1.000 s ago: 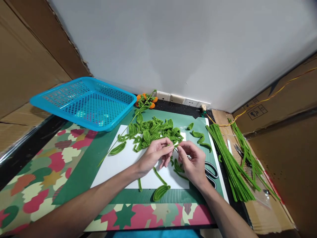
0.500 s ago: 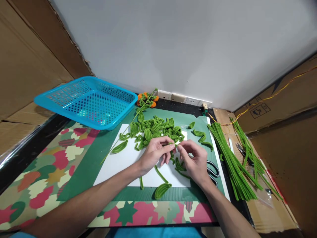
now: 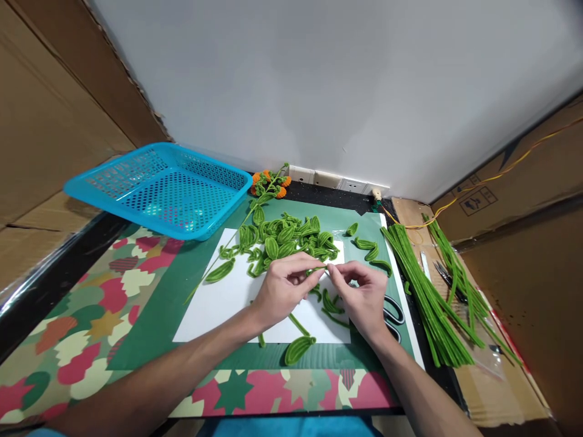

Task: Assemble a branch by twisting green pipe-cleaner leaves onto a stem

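Observation:
My left hand (image 3: pixel 283 288) and my right hand (image 3: pixel 363 297) meet over a white sheet (image 3: pixel 218 303), both pinching the same green pipe cleaner piece (image 3: pixel 319 268) between thumb and fingertips. Just beyond the hands lies a pile of folded green pipe-cleaner leaves (image 3: pixel 285 238). One finished leaf (image 3: pixel 298 349) lies near the front edge of the sheet, and loose bent green pieces (image 3: pixel 330 303) lie under my right hand.
A blue perforated basket (image 3: pixel 159 188) stands at the back left. A stem with orange flowers (image 3: pixel 268 182) lies behind the pile. Straight green pipe cleaners (image 3: pixel 423 291) are bundled at the right, scissors (image 3: pixel 392 312) beside my right hand. Cardboard walls flank both sides.
Both hands stayed together on the green piece, with fingers shifting slightly; the view drifted a little.

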Demonstrator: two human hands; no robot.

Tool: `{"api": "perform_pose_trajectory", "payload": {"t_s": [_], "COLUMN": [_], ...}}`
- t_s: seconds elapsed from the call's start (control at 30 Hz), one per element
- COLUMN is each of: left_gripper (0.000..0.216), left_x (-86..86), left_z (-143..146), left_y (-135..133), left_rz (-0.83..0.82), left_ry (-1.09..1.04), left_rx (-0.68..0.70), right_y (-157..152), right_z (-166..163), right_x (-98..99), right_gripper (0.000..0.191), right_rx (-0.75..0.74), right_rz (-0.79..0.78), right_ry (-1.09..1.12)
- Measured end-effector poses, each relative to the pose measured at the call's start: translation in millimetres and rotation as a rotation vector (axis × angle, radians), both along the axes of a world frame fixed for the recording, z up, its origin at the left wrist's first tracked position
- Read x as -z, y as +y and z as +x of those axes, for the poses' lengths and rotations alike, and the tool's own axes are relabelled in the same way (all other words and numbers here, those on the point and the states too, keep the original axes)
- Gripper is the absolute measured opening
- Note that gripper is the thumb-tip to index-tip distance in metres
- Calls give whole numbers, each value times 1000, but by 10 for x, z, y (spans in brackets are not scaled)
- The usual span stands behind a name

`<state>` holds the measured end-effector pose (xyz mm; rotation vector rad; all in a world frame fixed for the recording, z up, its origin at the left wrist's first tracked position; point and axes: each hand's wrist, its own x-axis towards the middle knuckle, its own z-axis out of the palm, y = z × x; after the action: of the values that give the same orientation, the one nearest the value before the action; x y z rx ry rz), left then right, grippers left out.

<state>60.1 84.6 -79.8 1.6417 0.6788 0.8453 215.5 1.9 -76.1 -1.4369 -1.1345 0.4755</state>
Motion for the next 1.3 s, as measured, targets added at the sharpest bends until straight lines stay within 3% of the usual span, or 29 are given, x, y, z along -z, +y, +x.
{"api": "perform_pose_trajectory", "payload": {"t_s": [0.17,0.33,0.7,1.1,1.3], "left_gripper": [15,18,23,21,23], "left_x": [0,-30,-38,-29,-68], "left_z": [-8,-12,-31,-35,-26], "left_y": [4,27,104,173,186], "left_rz": [74,-105,-316,-646,-687], "left_ry": [24,-35,-42,-165,-147], "left_rx": [-4,-17,82,222,282], "right_y": [-19,-21,20,6,45], "right_z": [11,36,100,224,214], "right_x": [49,117,122,85,39], "right_gripper": [14,11,6,23,5], "right_rx": [-43,-87,-82,-88,-73], "right_rz": [149,205,242,423,414], "right_ry": [-389,-644,-803,-983,-1002]}}
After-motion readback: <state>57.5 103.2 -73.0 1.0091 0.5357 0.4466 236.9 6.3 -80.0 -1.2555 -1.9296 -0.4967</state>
